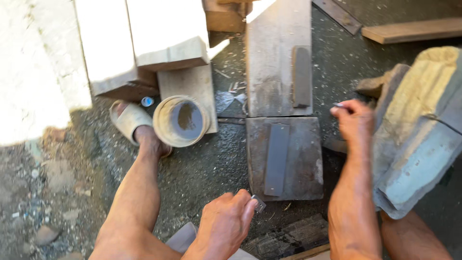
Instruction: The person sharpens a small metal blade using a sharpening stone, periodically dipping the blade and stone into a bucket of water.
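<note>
Left hand [225, 222] fingers pinch small metal piece [259, 203] just beside stone slab [303, 159] bearing dark flat strip [276, 159]; right hand [355, 121] fingers curled, grasp unclear; plastic cup [182, 121] near foot [144, 135]

We see an outdoor yard floor of dark, gritty ground [202, 168], littered with chips; hard sunlight whitens the left side [33, 72] while the rest lies in shade; pale timber beams [144, 38] rest at the top; grey planks [279, 58] lie across the middle; a thin board [414, 30] crosses the upper right; small stones [45, 234] scatter at lower left.
</note>
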